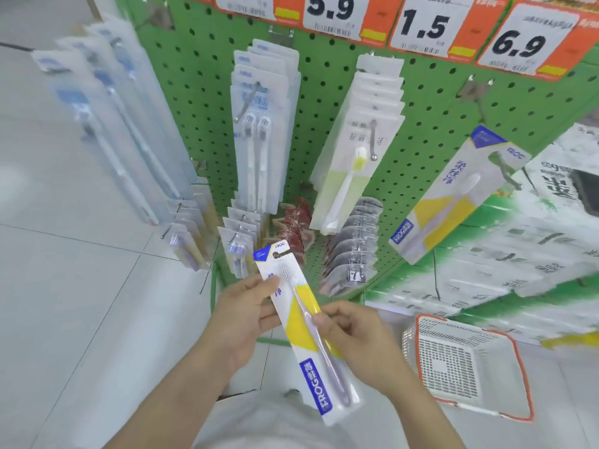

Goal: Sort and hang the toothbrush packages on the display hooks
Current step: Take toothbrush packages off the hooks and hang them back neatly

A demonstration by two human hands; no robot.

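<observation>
I hold one toothbrush package (303, 322), white with yellow and blue print and a purple brush, in front of the green pegboard (324, 102). My left hand (241, 314) grips its upper part from the left, thumb on the front. My right hand (356, 335) pinches its right edge near the middle. A matching yellow and blue package (453, 202) hangs on the right hook. Clear packs with white brushes (259, 134) hang at the centre, packs with a green brush (353, 150) to their right.
Price tags (421, 24) run along the top of the board. An orange-rimmed white basket (460, 364) sits on the floor at lower right. Stacked cartons (534, 254) stand on the right. More packs (113, 111) hang on the left side, and small items (350, 247) hang low.
</observation>
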